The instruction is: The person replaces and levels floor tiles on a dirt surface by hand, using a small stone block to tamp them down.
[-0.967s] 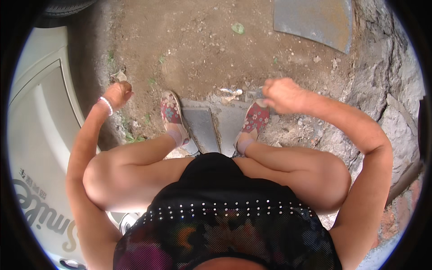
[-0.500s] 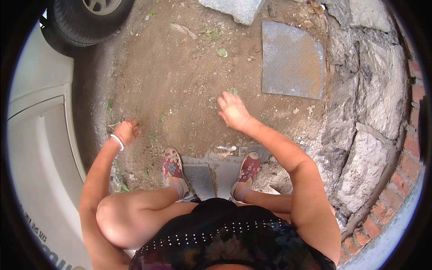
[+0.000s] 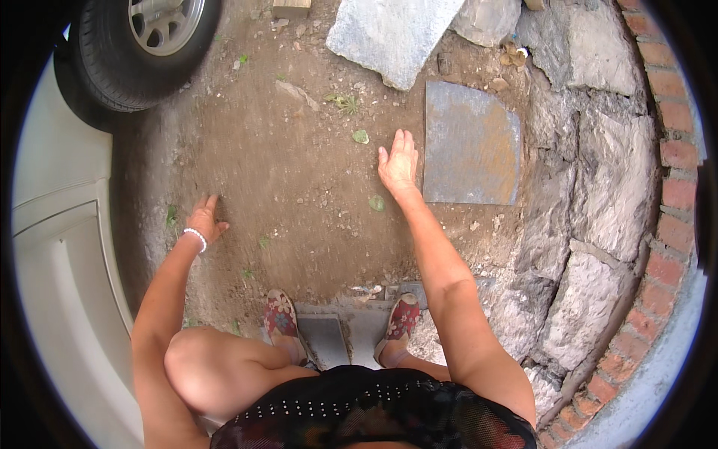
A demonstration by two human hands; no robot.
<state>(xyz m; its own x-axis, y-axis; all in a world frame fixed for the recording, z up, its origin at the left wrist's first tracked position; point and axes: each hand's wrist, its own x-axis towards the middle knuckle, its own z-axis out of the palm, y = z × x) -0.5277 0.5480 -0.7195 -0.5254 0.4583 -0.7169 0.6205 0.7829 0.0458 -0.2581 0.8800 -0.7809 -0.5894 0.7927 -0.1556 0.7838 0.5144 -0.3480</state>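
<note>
My right hand (image 3: 399,162) is stretched out over the dirt ground (image 3: 284,202), fingers extended and nothing in them. It is nearest to the left edge of a flat grey slate slab (image 3: 473,142) with rusty stains; whether it touches the slab I cannot tell. On the left, my left hand (image 3: 205,219), with a white beaded bracelet (image 3: 196,238) at the wrist, hangs near the dirt with its fingers apart and holds nothing. Small green leaves (image 3: 360,137) lie between the hands, some close to the right one.
A pale vehicle (image 3: 63,232) with a black tyre (image 3: 112,60) borders the left. A rough stone wall base (image 3: 583,299) and bricks (image 3: 679,192) curve along the right. A large grey stone slab (image 3: 393,37) lies ahead. My flowered shoes (image 3: 280,318) rest by paving slabs (image 3: 323,337).
My right hand has reached forward beside the slate slab, and its fingers have straightened. My left hand's fingers have spread. The view has shifted forward, showing more of the far ground.
</note>
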